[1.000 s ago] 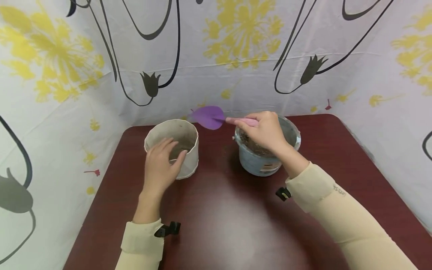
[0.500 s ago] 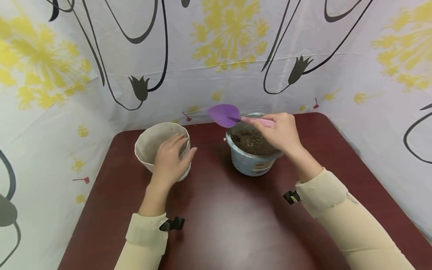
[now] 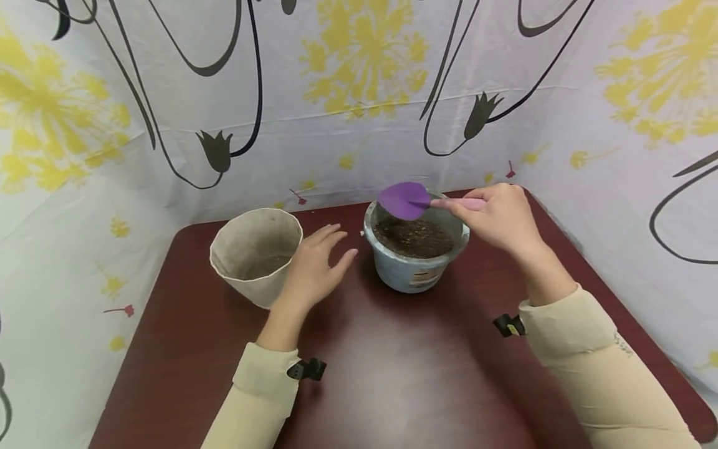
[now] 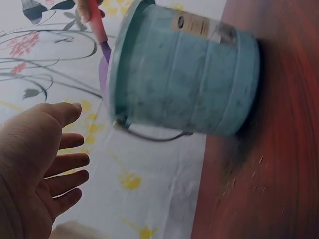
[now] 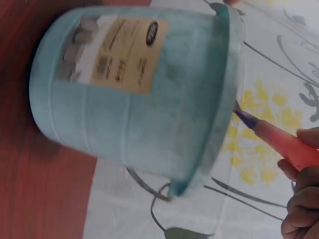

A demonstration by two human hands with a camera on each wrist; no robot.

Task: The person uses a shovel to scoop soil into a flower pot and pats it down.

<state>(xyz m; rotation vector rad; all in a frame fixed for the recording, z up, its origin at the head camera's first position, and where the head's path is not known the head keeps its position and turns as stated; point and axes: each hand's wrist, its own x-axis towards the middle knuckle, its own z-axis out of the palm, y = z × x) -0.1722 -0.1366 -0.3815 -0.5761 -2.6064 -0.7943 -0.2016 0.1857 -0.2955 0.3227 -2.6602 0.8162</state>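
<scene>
My right hand [image 3: 502, 219] grips the pink handle of a small trowel [image 3: 405, 201]. Its purple, leaf-shaped blade is over the far left rim of a blue-grey bucket [image 3: 406, 274] that holds dark soil [image 3: 417, 238]. In the right wrist view, curled fingers [image 5: 305, 201] wrap the handle [image 5: 284, 144] beside the bucket's rim. My left hand [image 3: 315, 265] holds nothing. Its fingers are spread in the air between the bucket and a whitish pot [image 3: 255, 288], covering part of that pot's right side. The left wrist view shows this hand [image 4: 45, 164] apart from the bucket [image 4: 184, 74].
Both containers stand on a dark red table [image 3: 387, 374] near its back edge. A white sheet [image 3: 314, 149] with yellow and grey flower prints hangs behind and at the sides. Small crumbs [image 4: 249, 179] lie on the table by the bucket.
My right hand has carried the trowel rightward, from between the two containers to over the bucket. My left hand has moved right, from over the whitish pot to its right side. The view has shifted slightly.
</scene>
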